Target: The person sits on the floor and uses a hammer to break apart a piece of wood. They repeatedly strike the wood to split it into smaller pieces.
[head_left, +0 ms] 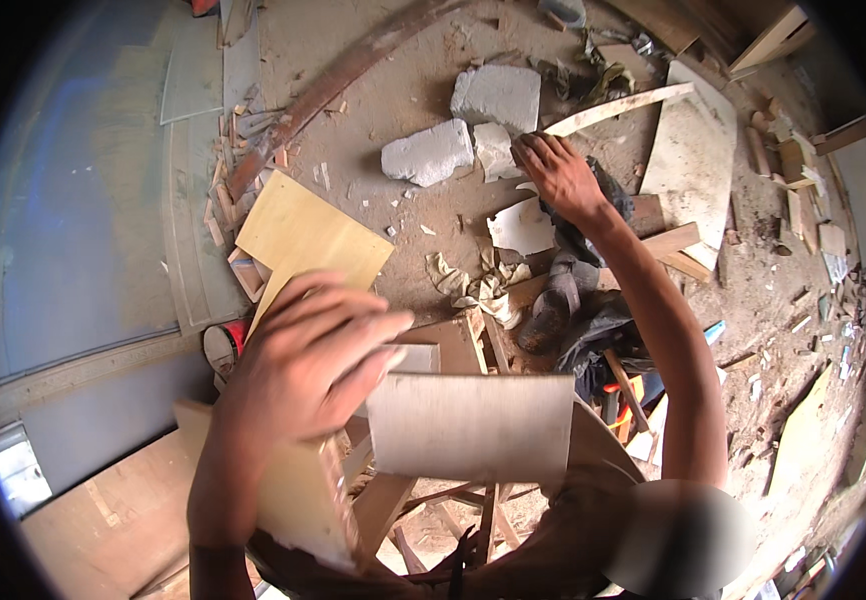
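My left hand [318,350] is slightly blurred, its fingers apart and pointing right, with nothing visible in them. It hovers over a yellowish board [318,235] and beside a pale rectangular panel [470,428]. That panel lies in front of me, above several crossed wooden pieces. My right hand [560,180] reaches far forward, fingers together and bent downward. Their tips are hidden, so what they grip cannot be made out. Close to them are the end of a pale wooden strip [623,108], a whitish block [498,97] and a torn white sheet [523,226].
Another whitish block [428,152] lies on the dusty floor. A long brown curved bar [338,85] crosses the far left. Large glass-like sheets [83,220] stand at left, near a red can [223,347]. Black plastic [593,335], a pale board [693,150] and wood scraps lie at right.
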The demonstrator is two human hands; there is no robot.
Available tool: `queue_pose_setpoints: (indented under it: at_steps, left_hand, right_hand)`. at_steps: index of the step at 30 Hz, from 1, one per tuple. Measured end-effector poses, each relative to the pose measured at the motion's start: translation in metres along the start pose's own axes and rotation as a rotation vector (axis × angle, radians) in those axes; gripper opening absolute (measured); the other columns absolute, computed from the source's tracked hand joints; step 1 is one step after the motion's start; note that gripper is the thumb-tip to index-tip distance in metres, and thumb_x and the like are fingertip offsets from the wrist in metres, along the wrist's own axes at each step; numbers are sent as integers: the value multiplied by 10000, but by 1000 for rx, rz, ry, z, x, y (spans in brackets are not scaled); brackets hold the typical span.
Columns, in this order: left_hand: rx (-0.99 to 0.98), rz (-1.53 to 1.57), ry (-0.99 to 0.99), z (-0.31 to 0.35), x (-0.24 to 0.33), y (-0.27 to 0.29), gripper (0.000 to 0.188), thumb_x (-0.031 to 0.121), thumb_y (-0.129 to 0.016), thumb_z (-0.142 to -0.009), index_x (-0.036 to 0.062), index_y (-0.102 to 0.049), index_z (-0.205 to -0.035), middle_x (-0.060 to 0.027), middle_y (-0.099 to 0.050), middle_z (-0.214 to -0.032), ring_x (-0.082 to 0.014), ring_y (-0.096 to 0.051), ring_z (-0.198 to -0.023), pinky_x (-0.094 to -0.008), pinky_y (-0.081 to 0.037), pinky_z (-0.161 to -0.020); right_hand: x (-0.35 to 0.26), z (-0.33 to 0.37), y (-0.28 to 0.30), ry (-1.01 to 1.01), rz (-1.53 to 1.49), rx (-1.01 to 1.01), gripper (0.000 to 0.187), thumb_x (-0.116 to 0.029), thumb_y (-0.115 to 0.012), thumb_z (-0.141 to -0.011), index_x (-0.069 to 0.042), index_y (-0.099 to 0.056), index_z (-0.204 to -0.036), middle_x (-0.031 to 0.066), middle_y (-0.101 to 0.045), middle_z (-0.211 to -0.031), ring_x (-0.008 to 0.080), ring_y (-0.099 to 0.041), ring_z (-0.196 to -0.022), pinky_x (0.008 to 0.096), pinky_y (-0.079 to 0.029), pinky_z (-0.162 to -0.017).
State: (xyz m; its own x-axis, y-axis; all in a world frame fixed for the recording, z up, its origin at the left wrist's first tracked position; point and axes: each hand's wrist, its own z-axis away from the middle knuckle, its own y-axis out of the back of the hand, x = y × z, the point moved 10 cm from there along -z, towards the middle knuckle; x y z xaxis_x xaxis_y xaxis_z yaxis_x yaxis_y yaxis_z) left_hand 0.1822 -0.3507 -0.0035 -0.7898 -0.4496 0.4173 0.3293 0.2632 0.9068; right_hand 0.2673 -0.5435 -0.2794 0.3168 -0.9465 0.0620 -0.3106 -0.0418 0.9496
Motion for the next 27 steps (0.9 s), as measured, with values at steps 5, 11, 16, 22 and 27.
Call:
queue_pose_setpoints:
  at_steps: [5,11,16,22,27]
  left_hand:
    - [114,62,-260,19,9,12,112,66,-658,-821,33,-694,-921,-107,-684,-849,-263,-652,-808,-401,-470,-863]
    - [438,104,-225,73,50,92,146,110,-638,-869,0,-691,-949,-115,-691,-826,-239,-662,-807,-331,-493,-808]
    - [623,507,-74,153,85,140,182,145,-594,-922,-12,-682,-956,-84,-700,-805,-124,-658,-764,-255,-496,-705]
    - [649,1007,-7,227,99,105,214,155,-554,-961,-33,-652,-988,-54,-673,-803,-102,-625,-792,-241,-474,-767]
    - [482,1084,27,231,121,32,210,160,-534,-975,-13,-646,-1013,-47,-671,-866,-97,-628,-817,-237,-474,-776]
  right_hand:
    - [-21,28,182,-152,-235,399,391,-63,-577,-849,3,-491,-1225,198,-566,-1188,356,-580,-1076,405,-487,-931]
    - [5,104,402,-485,-467,943,345,-62,-684,-852,-10,-559,-1170,169,-646,-1089,261,-657,-1009,349,-531,-865]
    - [20,203,513,-645,-669,1229,321,-129,-644,-920,48,-569,-1178,104,-656,-1088,141,-623,-989,254,-487,-850]
    - [-48,321,609,-562,-921,1563,281,-117,-562,-964,33,-556,-1201,110,-625,-1118,195,-601,-1042,367,-500,-977]
    - [-81,408,635,-480,-1030,1768,230,-155,-533,-980,8,-587,-1133,116,-651,-1089,198,-632,-1011,357,-521,-929]
